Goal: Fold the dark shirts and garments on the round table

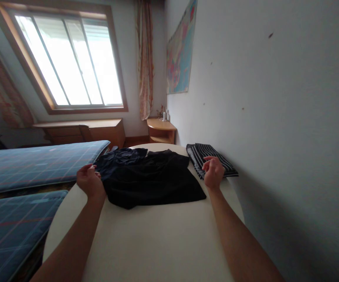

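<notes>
A black garment (154, 182) lies spread on the round cream table (163, 239), its near hem toward me. Behind its left part is a bunched dark navy cloth (125, 156). My left hand (89, 182) is at the left edge of the dark cloth, its fingers curled toward the thumb. Whether cloth is pinched there is hidden. To the right, my right hand (213, 172) is in front of a folded black-and-white striped cloth (199, 152). Its fingers are loosely bent and apart, with nothing seen between them.
Blue plaid mattresses (46, 162) lie left of the table. A white wall (275, 117) runs close along the right side. At the back are a wooden desk (99, 124), a small corner shelf (161, 125) and a bright window (69, 62).
</notes>
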Motion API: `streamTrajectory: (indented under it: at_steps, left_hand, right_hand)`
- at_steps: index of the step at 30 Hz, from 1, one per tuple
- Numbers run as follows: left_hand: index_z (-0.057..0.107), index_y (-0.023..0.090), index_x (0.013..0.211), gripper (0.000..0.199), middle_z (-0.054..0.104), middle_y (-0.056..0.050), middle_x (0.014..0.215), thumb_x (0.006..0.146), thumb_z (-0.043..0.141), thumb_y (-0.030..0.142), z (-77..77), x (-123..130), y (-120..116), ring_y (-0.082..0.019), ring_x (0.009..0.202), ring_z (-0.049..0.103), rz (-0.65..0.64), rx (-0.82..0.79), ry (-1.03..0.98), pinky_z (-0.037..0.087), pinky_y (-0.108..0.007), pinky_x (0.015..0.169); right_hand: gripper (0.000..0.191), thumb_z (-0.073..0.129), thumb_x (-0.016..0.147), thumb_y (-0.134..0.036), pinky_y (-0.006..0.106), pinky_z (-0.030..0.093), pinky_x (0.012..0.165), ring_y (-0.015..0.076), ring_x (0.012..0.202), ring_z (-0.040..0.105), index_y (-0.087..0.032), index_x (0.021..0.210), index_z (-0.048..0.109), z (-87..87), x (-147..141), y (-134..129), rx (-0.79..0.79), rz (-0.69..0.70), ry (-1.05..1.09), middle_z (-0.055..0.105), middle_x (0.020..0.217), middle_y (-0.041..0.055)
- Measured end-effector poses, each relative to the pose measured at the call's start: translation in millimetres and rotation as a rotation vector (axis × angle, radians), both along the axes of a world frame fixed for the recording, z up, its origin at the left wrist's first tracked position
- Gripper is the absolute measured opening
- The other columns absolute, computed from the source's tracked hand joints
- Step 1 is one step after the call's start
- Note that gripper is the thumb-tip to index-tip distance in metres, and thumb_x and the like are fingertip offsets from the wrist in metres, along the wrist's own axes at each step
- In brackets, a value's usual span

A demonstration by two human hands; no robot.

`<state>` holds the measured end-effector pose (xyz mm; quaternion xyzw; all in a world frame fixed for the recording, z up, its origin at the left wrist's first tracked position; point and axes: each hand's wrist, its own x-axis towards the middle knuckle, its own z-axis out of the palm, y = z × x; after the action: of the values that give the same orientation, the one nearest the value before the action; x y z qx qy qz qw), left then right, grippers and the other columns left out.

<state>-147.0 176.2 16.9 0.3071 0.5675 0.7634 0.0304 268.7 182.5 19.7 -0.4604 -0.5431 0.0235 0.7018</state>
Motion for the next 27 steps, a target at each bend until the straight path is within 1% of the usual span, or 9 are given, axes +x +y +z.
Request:
streamTrajectory:
  at_steps: [3, 5, 8, 11, 14, 17, 21, 24, 27]
  left_hand:
    - [0.057, 0.017, 0.095, 0.02, 0.057, 0.003, 0.076, 0.078, 0.056, 0.028, 3.5, 10, -6, -0.01, 0.056, 0.048, 0.087, 0.005, 0.129, 0.039, -0.023, 0.053]
    - [0.06, 0.017, 0.092, 0.02, 0.06, 0.002, 0.075, 0.077, 0.06, 0.031, 4.5, 23, -12, -0.012, 0.059, 0.053, -0.025, -0.05, 0.289, 0.043, -0.023, 0.057]
    - [0.063, 0.02, 0.089, 0.018, 0.062, 0.002, 0.068, 0.083, 0.056, 0.036, 2.6, 48, -24, -0.013, 0.056, 0.055, -0.415, -0.231, 0.692, 0.044, -0.024, 0.058]
    - [0.066, 0.023, 0.09, 0.019, 0.065, 0.002, 0.071, 0.085, 0.058, 0.039, -3.5, 68, -36, -0.014, 0.062, 0.059, -0.831, -0.427, 1.057, 0.047, -0.024, 0.063]
    - [0.068, 0.026, 0.104, 0.03, 0.07, -0.002, 0.097, 0.079, 0.068, 0.043, -14.1, 75, -38, -0.021, 0.089, 0.065, -1.016, -0.526, 1.188, 0.05, -0.029, 0.08]
    - [0.067, 0.026, 0.111, 0.035, 0.067, -0.005, 0.112, 0.079, 0.068, 0.041, -27.3, 72, -32, -0.025, 0.108, 0.061, -1.015, -0.548, 1.206, 0.047, -0.034, 0.095]
    - [0.065, 0.024, 0.115, 0.031, 0.065, -0.006, 0.116, 0.088, 0.06, 0.038, -39.3, 66, -24, -0.024, 0.11, 0.058, -0.965, -0.542, 1.218, 0.045, -0.036, 0.099]
    - [0.066, 0.022, 0.113, 0.031, 0.065, -0.008, 0.116, 0.092, 0.056, 0.042, -38.2, 67, -23, -0.024, 0.11, 0.058, -0.951, -0.52, 1.226, 0.044, -0.037, 0.1]
    - [0.068, 0.022, 0.11, 0.033, 0.069, -0.006, 0.107, 0.095, 0.05, 0.046, -29.7, 69, -25, -0.022, 0.101, 0.063, -0.961, -0.55, 1.203, 0.047, -0.034, 0.094]
  right_hand:
    - [0.039, 0.033, 0.099, -0.042, 0.024, 0.04, 0.056, 0.0123, 0.051, 0.052, -0.02, 0.084, 0.062, -0.7, -5, 1, -0.078, 0.045, -0.145, 0.055, 0.056, -0.0033]
    - [0.037, 0.037, 0.098, -0.04, 0.024, 0.039, 0.057, 0.0118, 0.052, 0.053, -0.02, 0.082, 0.063, -1.0, -12, 1, -0.142, 0.132, -0.29, 0.057, 0.057, -0.003]
    - [0.038, 0.048, 0.093, -0.043, 0.023, 0.035, 0.054, 0.0107, 0.049, 0.05, -0.02, 0.067, 0.064, -1.9, -28, -4, -0.255, 0.279, -0.552, 0.056, 0.053, -0.003]
    - [0.037, 0.059, 0.086, -0.046, 0.022, 0.033, 0.051, 0.0102, 0.05, 0.051, -0.02, 0.061, 0.067, -4.9, -46, -12, -0.428, 0.521, -0.759, 0.06, 0.053, -0.0024]
    - [0.025, 0.069, 0.078, -0.045, 0.021, 0.038, 0.053, 0.0114, 0.057, 0.059, -0.021, 0.071, 0.075, -9.5, -60, -19, -0.582, 0.754, -0.889, 0.068, 0.064, -0.0019]
    - [0.02, 0.076, 0.07, -0.041, 0.02, 0.043, 0.06, 0.0132, 0.07, 0.063, -0.025, 0.081, 0.078, -12.2, -69, -22, -0.604, 0.798, -0.97, 0.072, 0.081, -0.0006]
    - [0.017, 0.074, 0.07, -0.031, 0.021, 0.045, 0.065, 0.0147, 0.076, 0.064, -0.026, 0.085, 0.079, -9.6, -76, -25, -0.6, 0.723, -1.065, 0.072, 0.087, 0.0005]
    - [0.016, 0.068, 0.072, -0.025, 0.021, 0.044, 0.067, 0.0152, 0.077, 0.065, -0.025, 0.083, 0.078, -5.3, -77, -27, -0.65, 0.699, -1.129, 0.073, 0.085, 0.0007]
    - [0.018, 0.068, 0.071, -0.027, 0.02, 0.043, 0.062, 0.0141, 0.073, 0.065, -0.022, 0.085, 0.078, -1.4, -74, -29, -0.839, 0.808, -1.107, 0.074, 0.08, -0.0002]
